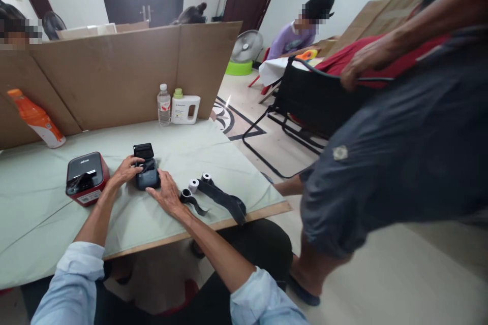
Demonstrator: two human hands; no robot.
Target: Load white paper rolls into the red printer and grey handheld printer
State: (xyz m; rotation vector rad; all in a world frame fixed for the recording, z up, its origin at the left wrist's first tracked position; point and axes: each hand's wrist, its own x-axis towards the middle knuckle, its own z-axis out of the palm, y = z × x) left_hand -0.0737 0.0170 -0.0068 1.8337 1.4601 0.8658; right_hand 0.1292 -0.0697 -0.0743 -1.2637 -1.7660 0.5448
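A small dark label printer (147,168) with its lid raised sits on the pale green table (38,198). My left hand (125,170) rests on its left side, fingers reaching into the open top. My right hand (166,193) lies flat against its right front corner, fingers spread. Just right of my right hand lie rolls of paper (194,184) and dark unrolled strips (224,200). A red and black printer (86,177) stands to the left of my left hand.
A cardboard screen (114,73) walls the table's far side, with a water bottle (163,105), white jug (185,108) and orange bottle (36,119) before it. A person in dark shorts (400,162) stands close on the right, gripping a black folding chair (316,101). Another person sits behind.
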